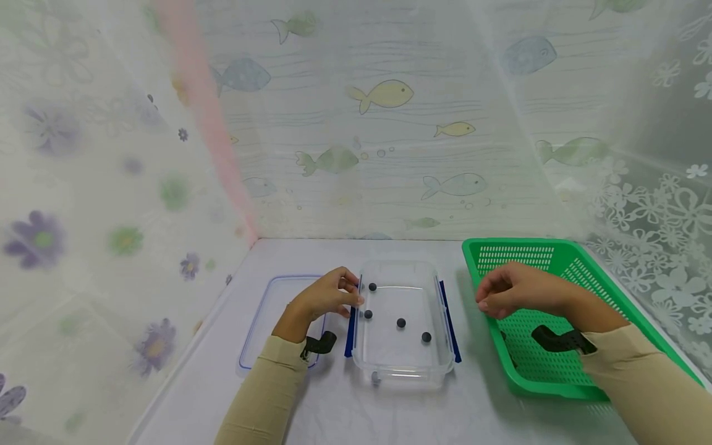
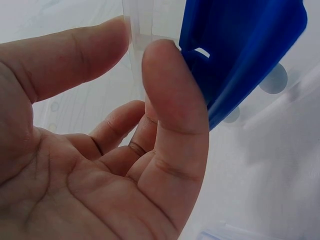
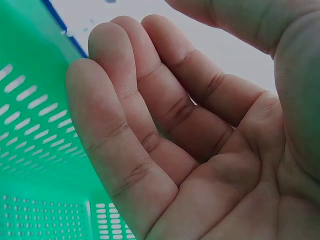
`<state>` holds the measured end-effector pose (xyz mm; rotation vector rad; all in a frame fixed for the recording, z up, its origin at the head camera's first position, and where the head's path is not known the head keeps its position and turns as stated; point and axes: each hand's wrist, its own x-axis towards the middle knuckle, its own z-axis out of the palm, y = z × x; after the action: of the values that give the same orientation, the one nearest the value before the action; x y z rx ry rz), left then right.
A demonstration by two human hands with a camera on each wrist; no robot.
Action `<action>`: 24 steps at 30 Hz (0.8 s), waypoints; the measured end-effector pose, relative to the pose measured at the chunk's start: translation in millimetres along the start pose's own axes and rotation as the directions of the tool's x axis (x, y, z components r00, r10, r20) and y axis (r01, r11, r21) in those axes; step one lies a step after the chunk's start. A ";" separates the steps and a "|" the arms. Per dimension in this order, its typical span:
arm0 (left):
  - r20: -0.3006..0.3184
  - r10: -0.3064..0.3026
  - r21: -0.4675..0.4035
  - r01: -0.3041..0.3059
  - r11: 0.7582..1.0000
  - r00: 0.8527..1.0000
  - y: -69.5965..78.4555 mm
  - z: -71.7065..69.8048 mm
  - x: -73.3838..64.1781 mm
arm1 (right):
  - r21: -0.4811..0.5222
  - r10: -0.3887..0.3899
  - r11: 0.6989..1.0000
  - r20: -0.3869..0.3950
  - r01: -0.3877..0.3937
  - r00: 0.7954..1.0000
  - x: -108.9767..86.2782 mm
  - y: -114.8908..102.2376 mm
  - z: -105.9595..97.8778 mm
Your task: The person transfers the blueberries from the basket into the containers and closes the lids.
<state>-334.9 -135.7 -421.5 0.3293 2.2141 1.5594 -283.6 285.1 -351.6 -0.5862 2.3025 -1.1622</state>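
Observation:
A clear plastic container (image 1: 397, 361) with blue side latches stands in the middle of the table. Several small dark balls, one of them a ball (image 1: 401, 322) near its centre, lie inside. My left hand (image 1: 328, 293) holds the container's left side, with thumb and a finger at the wall beside the blue latch (image 2: 245, 45). In the left wrist view the other fingers curl loosely below. My right hand (image 1: 520, 290) hovers over the left rim of a green basket (image 1: 556, 390). Its fingers are loosely bent, and the palm (image 3: 220, 190) has nothing in it.
A clear lid (image 1: 261, 318) with a blue seal lies flat left of the container, partly behind my left forearm. Small dark things show at the basket's inner left side. A fish-patterned curtain (image 1: 389, 154) hangs behind the table, with flowered sheets at both sides.

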 end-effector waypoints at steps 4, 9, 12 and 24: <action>0.008 -0.006 -0.007 0.006 1.000 1.000 -0.1 0.4 0.1 | 0.018 0.008 1.000 0.003 -0.008 1.000 -8.0 8.2 -3.2; 0.015 -0.001 -0.007 0.002 1.000 1.000 -0.4 0.2 0.3 | 0.014 0.029 0.999 -0.016 -0.029 0.999 -14.8 18.7 -6.5; 0.009 0.001 -0.003 -0.001 1.000 1.000 -0.2 -0.2 0.0 | 0.020 0.042 0.999 -0.025 -0.042 0.999 -16.4 24.7 -8.3; 0.006 -0.008 -0.008 0.008 1.000 1.000 -1.1 -0.9 -0.1 | 0.060 0.119 0.991 0.004 -0.119 0.993 -13.4 51.1 -6.9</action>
<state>-335.2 -136.8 -422.3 0.3214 2.2022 1.5603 -285.0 324.8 -387.0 -0.4207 2.2603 -1.1704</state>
